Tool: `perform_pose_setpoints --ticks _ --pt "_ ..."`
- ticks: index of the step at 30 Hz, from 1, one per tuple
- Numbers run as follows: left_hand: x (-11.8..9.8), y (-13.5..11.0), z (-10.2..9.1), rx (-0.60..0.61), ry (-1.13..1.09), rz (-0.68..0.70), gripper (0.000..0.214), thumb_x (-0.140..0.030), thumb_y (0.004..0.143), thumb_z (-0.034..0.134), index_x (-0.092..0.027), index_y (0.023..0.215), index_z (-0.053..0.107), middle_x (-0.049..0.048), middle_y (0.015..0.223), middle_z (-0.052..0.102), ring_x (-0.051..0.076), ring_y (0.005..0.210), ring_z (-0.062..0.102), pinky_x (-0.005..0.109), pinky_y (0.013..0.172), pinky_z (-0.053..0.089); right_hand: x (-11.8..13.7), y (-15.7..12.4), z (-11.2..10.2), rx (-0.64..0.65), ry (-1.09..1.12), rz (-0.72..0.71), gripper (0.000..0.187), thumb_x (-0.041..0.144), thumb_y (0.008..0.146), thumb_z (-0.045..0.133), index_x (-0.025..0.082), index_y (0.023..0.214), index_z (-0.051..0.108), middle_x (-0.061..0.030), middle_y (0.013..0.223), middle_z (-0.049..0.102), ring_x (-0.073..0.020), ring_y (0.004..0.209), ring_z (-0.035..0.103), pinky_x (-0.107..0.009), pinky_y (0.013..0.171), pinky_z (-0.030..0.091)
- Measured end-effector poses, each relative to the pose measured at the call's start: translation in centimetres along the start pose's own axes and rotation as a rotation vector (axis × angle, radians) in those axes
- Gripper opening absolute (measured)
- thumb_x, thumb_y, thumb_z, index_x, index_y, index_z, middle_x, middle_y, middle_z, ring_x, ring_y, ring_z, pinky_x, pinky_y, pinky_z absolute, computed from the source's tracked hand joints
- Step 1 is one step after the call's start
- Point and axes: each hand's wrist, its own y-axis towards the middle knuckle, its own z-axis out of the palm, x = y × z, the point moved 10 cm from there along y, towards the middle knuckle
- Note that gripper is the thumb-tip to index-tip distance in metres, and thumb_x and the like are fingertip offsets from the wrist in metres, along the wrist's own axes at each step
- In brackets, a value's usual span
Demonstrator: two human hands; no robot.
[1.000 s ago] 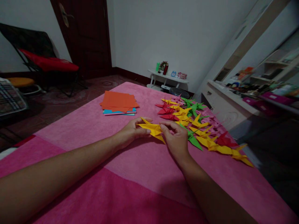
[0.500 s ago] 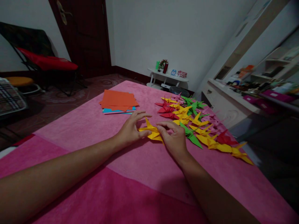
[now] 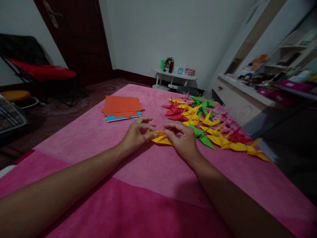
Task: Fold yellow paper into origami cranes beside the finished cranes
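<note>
Between my two hands, low over the pink tablecloth (image 3: 99,145), is a yellow origami crane (image 3: 161,139). My left hand (image 3: 136,133) pinches its left end between thumb and fingers. On its right end my right hand (image 3: 182,138) closes thumb and forefinger. One broad yellow wing faces me; the fingertips cover parts of both ends. Just right of my right hand lies a green paper crane (image 3: 203,137), beside rows of yellow cranes (image 3: 223,142), red cranes (image 3: 176,112) and pink ones. Beyond my left hand rests a stack of orange paper sheets (image 3: 122,105), with blue and pink sheets beneath.
A white side table (image 3: 173,74) with small items stands by the far wall. At the right is a cluttered white cabinet (image 3: 242,96). A folding chair (image 3: 42,72) with red fabric and a stool (image 3: 16,96) stand at the left, near a dark door (image 3: 79,39).
The crane's raised yellow point, upright between my hands before, no longer shows, and the paper looks flatter. Both hands keep hold of it. The camera view has shifted slightly.
</note>
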Motion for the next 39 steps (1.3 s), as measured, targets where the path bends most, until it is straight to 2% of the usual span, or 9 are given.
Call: perform_pose_setpoints --ticks 5,11,15,20,24,28,32,36,39 --pt "-0.3 -0.1 0.1 0.007 -0.011 0.01 0.013 -0.031 0.073 0.076 -0.021 0.08 0.076 0.0103 0.122 0.058 0.026 0.119 0.052 0.045 0.101 0.043 1.0 -0.3 1.2 0.131 -0.144 -0.125 0.013 0.011 0.078 0.067 0.02 0.086 0.072 -0.0022 0.083 0.07 -0.0141 0.074 0.063 -0.026 0.067 0.048" --pt "-1.6 0.2 -1.0 0.046 0.012 0.059 0.029 -0.034 0.08 0.068 -0.022 0.106 0.071 0.0109 0.135 0.051 0.026 0.128 0.046 0.046 0.108 0.037 1.2 -0.9 2.2 0.261 -0.323 -0.262 0.014 0.009 0.081 0.064 0.02 0.084 0.072 -0.0022 0.084 0.07 -0.0148 0.078 0.063 -0.026 0.071 0.045" --pt "-1.3 0.5 -1.5 0.049 0.034 0.046 0.021 -0.035 0.082 0.065 -0.021 0.095 0.074 0.0098 0.122 0.061 0.024 0.12 0.053 0.043 0.103 0.041 1.5 -1.5 3.0 0.368 -0.414 -0.331 0.017 0.01 0.082 0.061 0.021 0.084 0.072 -0.002 0.086 0.07 -0.0142 0.079 0.062 -0.026 0.069 0.041" --pt "-1.5 -0.3 1.3 0.316 0.183 0.204 0.009 -0.026 0.079 0.069 -0.023 0.083 0.076 0.0041 0.085 0.072 0.017 0.083 0.064 0.031 0.08 0.048 1.7 -2.7 4.4 0.56 -0.533 -0.363 0.017 0.018 0.084 0.059 0.024 0.089 0.075 -0.0015 0.087 0.068 -0.0141 0.075 0.06 -0.027 0.065 0.036" --pt "-1.4 -1.0 2.7 0.462 0.254 0.286 0.009 -0.022 0.079 0.068 -0.024 0.082 0.076 0.002 0.079 0.071 0.014 0.076 0.063 0.027 0.073 0.045 1.7 -2.9 4.7 0.633 -0.494 -0.328 0.016 0.021 0.085 0.059 0.022 0.086 0.075 -0.0014 0.088 0.067 -0.0123 0.07 0.057 -0.026 0.062 0.034" --pt "-1.1 -1.2 2.9 0.516 0.201 0.232 0.011 -0.017 0.081 0.065 -0.021 0.082 0.075 0.0021 0.079 0.068 0.012 0.074 0.061 0.023 0.07 0.045 1.7 -2.9 5.0 0.688 -0.411 -0.264 0.014 0.016 0.082 0.061 0.02 0.076 0.073 -0.0009 0.084 0.066 -0.0108 0.068 0.056 -0.025 0.061 0.034" --pt "-1.0 -1.2 3.1 0.536 0.191 0.199 0.014 -0.011 0.079 0.064 -0.02 0.078 0.074 0.002 0.079 0.066 0.012 0.074 0.061 0.022 0.069 0.045 0.6 -2.4 4.9 0.647 -0.372 -0.123 0.011 0.011 0.076 0.064 0.019 0.073 0.07 0.0008 0.078 0.063 -0.0107 0.066 0.056 -0.024 0.06 0.036" --pt "-1.4 -1.2 3.2 0.532 0.212 0.234 0.018 -0.006 0.078 0.061 -0.02 0.076 0.073 0.0011 0.077 0.066 0.011 0.072 0.06 0.021 0.067 0.043 -1.3 -0.6 2.5 0.365 -0.439 0.044 0.012 0.019 0.078 0.064 0.018 0.065 0.065 -0.0017 0.076 0.063 -0.013 0.068 0.057 -0.026 0.063 0.04" --pt "-1.7 -1.3 3.3 0.537 0.217 0.261 0.019 -0.006 0.078 0.06 -0.02 0.074 0.073 0.0006 0.075 0.066 0.011 0.071 0.06 0.021 0.066 0.042 -2.9 0.1 1.0 0.215 -0.414 0.129 0.01 0.028 0.079 0.065 0.019 0.079 0.069 -0.0043 0.085 0.066 -0.0158 0.075 0.06 -0.028 0.068 0.044"
